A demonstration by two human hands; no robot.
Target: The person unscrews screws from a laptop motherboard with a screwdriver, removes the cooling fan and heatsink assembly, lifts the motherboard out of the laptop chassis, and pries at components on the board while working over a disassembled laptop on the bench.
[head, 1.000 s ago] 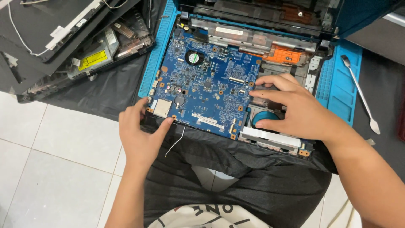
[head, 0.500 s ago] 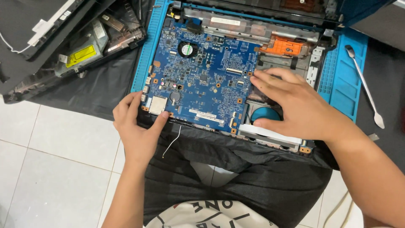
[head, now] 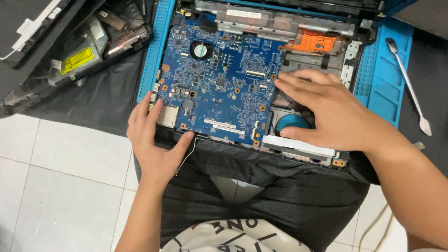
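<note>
A blue laptop motherboard [head: 224, 84] lies in an opened laptop base [head: 289, 32] on a blue work mat [head: 380, 84]. My left hand [head: 151, 135] grips the board's near left corner, thumb along the front edge and fingers on the left edge. My right hand [head: 326, 109] lies flat on the right side of the base, fingertips touching the board's right edge, thumb by a round blue opening [head: 291, 123]. A thin grey wire [head: 189, 154] trails from the front edge over dark cloth.
A metal pry tool [head: 410, 88] lies on the right of the mat. A dismantled black laptop cover with a drive bearing a yellow label [head: 77, 60] sits at upper left. Black cloth [head: 261, 186] covers my lap; white floor tiles [head: 60, 186] lie to the left.
The view has shifted closer. My left hand has slid up onto the board's near left corner. My right hand's fingers have reached left to the board's right edge.
</note>
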